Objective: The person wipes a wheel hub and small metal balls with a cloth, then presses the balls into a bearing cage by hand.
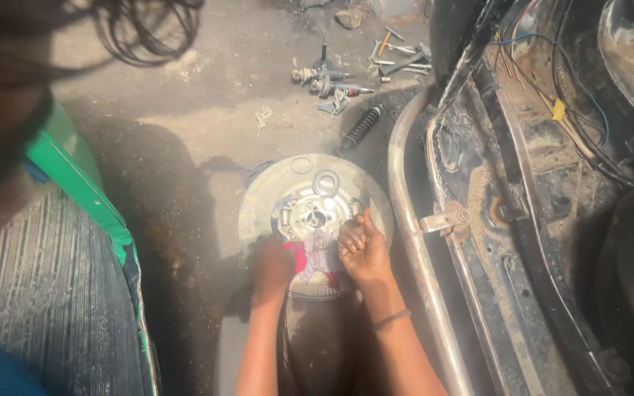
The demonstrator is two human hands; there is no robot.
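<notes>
A round metal plate [273, 189] lies flat on the dirt floor, with bolts and small parts around its hub [315, 215]. A metal ring [326, 182] and a thinner ring [301, 164] rest on its far part. My left hand [271, 265] presses on a red and patterned rag [315, 253] lying on the plate's near side. My right hand [363, 247] is closed in a fist at the plate's right, thumb up; whether it grips the rag's edge is unclear.
A rusty vehicle frame with a curved metal tube [412, 242] and loose wires [574, 95] fills the right. A black coil spring [363, 125] and scattered tools [398, 59] lie beyond. A green-edged ribbed panel [75, 242] stands left. Another person's head is at top left.
</notes>
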